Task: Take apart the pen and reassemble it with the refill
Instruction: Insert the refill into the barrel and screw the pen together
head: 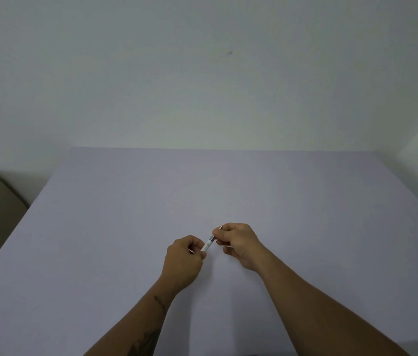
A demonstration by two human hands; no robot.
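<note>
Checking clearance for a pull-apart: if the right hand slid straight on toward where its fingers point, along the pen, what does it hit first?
The right hand points down-left along the pen. It would first meet the left hand, which grips the pen's other end. Depth is unclear, but both hold the same pen.

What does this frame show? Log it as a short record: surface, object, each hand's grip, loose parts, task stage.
surface: pale lavender table, against a white wall
object: white pen with a metal band, held above the table, tilted up toward the right
left hand: grip closed on the pen's lower white end
right hand: grip closed on the pen's upper end; a thin metal tip pokes out past the fingers
loose parts: none visible on the table
task stage: pen held in one line between both hands; whether joined or separating cannot be told
</note>
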